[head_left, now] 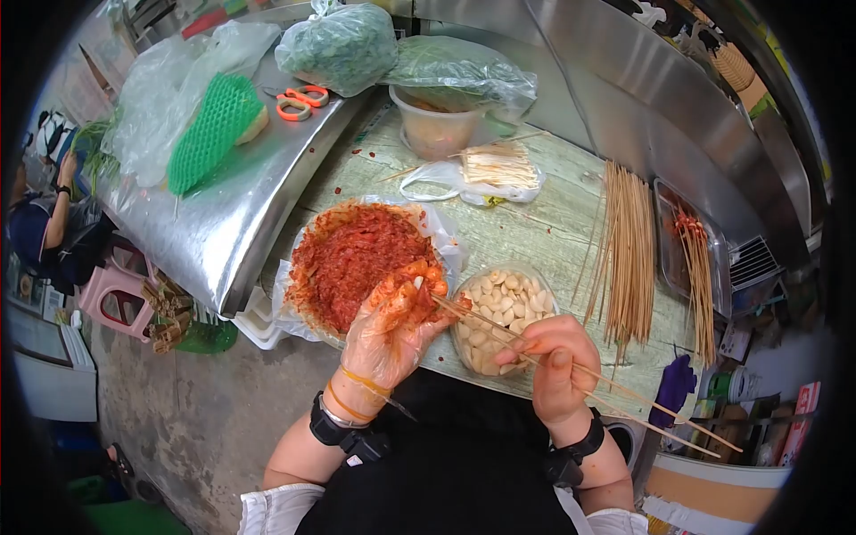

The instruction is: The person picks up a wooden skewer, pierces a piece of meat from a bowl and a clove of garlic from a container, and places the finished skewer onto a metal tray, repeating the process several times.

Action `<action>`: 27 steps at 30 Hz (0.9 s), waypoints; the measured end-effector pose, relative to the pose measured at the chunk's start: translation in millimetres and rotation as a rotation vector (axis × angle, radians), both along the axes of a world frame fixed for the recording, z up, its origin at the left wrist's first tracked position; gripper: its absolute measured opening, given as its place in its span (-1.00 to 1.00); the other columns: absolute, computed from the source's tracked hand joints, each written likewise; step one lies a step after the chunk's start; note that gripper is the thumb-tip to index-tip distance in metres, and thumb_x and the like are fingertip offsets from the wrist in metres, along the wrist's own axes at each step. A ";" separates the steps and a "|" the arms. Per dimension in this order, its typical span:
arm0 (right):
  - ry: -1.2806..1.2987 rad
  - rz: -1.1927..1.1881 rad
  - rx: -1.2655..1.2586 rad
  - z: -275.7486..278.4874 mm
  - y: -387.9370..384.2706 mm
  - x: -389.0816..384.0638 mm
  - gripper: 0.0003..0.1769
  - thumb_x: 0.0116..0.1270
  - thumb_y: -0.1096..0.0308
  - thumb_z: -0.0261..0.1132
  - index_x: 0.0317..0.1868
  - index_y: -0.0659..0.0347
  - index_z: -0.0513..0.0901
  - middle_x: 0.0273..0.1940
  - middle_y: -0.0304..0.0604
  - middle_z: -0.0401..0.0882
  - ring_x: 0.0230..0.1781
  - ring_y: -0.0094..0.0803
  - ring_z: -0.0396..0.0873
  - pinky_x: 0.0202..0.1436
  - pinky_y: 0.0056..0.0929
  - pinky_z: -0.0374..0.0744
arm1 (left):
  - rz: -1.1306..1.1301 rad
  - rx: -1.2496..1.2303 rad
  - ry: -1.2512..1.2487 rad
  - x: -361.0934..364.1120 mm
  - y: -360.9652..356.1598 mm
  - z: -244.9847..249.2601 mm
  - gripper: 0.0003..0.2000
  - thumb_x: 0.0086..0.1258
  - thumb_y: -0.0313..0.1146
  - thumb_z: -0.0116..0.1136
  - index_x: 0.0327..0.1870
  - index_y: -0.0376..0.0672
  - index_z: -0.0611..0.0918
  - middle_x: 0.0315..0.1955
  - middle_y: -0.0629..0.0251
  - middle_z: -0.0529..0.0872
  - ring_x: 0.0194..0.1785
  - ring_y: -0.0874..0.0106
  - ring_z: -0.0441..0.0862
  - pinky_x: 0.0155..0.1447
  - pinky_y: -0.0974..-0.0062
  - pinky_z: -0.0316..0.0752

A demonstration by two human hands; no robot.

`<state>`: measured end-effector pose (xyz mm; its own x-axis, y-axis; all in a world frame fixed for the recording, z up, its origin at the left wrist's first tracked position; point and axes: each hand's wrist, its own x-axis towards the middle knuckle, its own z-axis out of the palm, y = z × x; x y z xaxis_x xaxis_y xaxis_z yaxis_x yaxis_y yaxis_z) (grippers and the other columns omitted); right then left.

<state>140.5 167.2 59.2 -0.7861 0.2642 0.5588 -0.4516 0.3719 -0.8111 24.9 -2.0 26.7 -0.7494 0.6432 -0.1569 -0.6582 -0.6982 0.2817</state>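
My left hand (pixel 385 334) wears a clear plastic glove held by a rubber band at the wrist. Its fingers are closed on red, sauce-coated meat (pixel 415 290), over the right side of a lined bowl of the same red meat mix (pixel 357 259). In my bare right hand (pixel 562 370) are thin wooden skewers (pixel 624 388), pinched between thumb and fingers. The skewer tips reach the left fingers, where the exact contact is hidden. Peeled garlic cloves (pixel 504 303) fill a clear container between the hands, just beyond the right fingers.
Bare skewers (pixel 629 259) lie right, beside a tray (pixel 664 223) with red-tipped skewers (pixel 695 267). Behind are a plastic tub (pixel 437 129), a bundle of short sticks (pixel 499 165) and bagged greens (pixel 339 49). Orange-handled scissors (pixel 301 102) rest on the metal counter (pixel 232 232). Another person (pixel 53 214) is far left.
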 end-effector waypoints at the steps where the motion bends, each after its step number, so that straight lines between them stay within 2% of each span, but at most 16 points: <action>1: -0.001 0.000 0.000 0.1 0.1 -0.2 -0.59 0.52 0.12 -0.09 -0.29 0.29 0.50 -0.33 -0.02 0.50 -0.49 -0.35 0.60 -0.35 -0.48 0.56 | 0.000 0.000 -0.001 -0.2 0.0 -0.1 -0.63 0.37 -0.40 0.12 0.17 -0.27 0.44 0.05 0.14 0.56 0.17 0.24 0.49 0.28 0.08 0.41; 7: 0.002 0.020 0.044 7.9 -1.4 2.1 -0.61 0.52 0.14 -0.08 -0.26 0.29 0.50 -0.33 -0.01 0.48 -0.52 -0.35 0.60 -0.36 -0.48 0.58 | -0.004 0.000 0.056 0.4 0.3 0.1 -0.62 0.36 -0.40 0.13 0.17 -0.27 0.44 0.08 0.14 0.54 0.17 0.24 0.49 0.31 0.09 0.39; 9: -0.003 0.015 0.050 10.3 -3.3 0.9 -0.61 0.52 0.14 -0.09 -0.26 0.29 0.49 -0.33 -0.02 0.48 -0.52 -0.36 0.60 -0.36 -0.47 0.58 | 0.009 0.079 0.103 -1.0 3.1 -6.2 -0.62 0.35 -0.42 0.14 0.16 -0.30 0.45 0.07 0.13 0.55 0.16 0.25 0.49 0.31 0.12 0.39; 16: 0.042 0.001 0.107 8.6 -6.5 1.6 -0.60 0.53 0.13 -0.10 -0.25 0.27 0.50 -0.33 -0.04 0.49 -0.51 -0.38 0.62 -0.36 -0.52 0.55 | 0.021 0.072 0.028 0.2 1.7 -4.0 -0.63 0.33 -0.43 0.16 0.14 -0.33 0.46 0.03 0.10 0.58 0.13 0.27 0.52 0.32 0.15 0.39; 18: 0.015 0.023 0.026 6.8 -5.3 4.4 -0.63 0.50 0.19 -0.01 -0.23 0.32 0.58 -0.30 -0.01 0.57 -0.35 -0.30 0.67 -0.26 -0.45 0.60 | 0.011 0.070 0.014 -0.5 0.8 -6.1 -0.61 0.32 -0.44 0.17 0.14 -0.33 0.46 0.03 0.09 0.57 0.13 0.26 0.53 0.32 0.15 0.39; 22: -0.001 -0.001 0.007 15.3 -7.1 3.2 -0.63 0.49 0.19 0.01 -0.27 0.30 0.61 -0.32 -0.03 0.59 -0.36 -0.31 0.64 -0.27 -0.46 0.59 | -0.008 0.127 0.086 -0.7 1.5 -7.6 -0.61 0.32 -0.44 0.18 0.15 -0.33 0.45 0.04 0.08 0.57 0.13 0.23 0.53 0.31 0.15 0.39; 24: 0.040 -0.039 0.275 20.2 -4.7 0.1 -0.60 0.53 0.14 -0.09 -0.32 0.24 0.52 -0.38 -0.10 0.56 -0.45 -0.42 0.57 -0.36 -0.52 0.51 | -0.011 0.074 0.036 0.6 0.4 -4.8 -0.60 0.31 -0.44 0.19 0.15 -0.33 0.45 0.04 0.09 0.57 0.14 0.20 0.52 0.31 0.15 0.39; 27: 0.023 -0.035 0.272 24.3 -5.5 -2.2 -0.61 0.52 0.15 -0.07 -0.36 0.22 0.53 -0.40 -0.14 0.59 -0.44 -0.42 0.55 -0.35 -0.50 0.50 | -0.034 0.092 0.086 -0.6 -0.5 -10.7 -0.61 0.32 -0.43 0.19 0.15 -0.32 0.45 0.04 0.09 0.57 0.14 0.19 0.52 0.30 0.16 0.40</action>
<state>138.3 161.7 83.5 -0.7653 0.1287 0.6307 -0.4519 0.5905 -0.6687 24.4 -2.6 16.0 -0.7350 0.6773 -0.0321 -0.6583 -0.7013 0.2735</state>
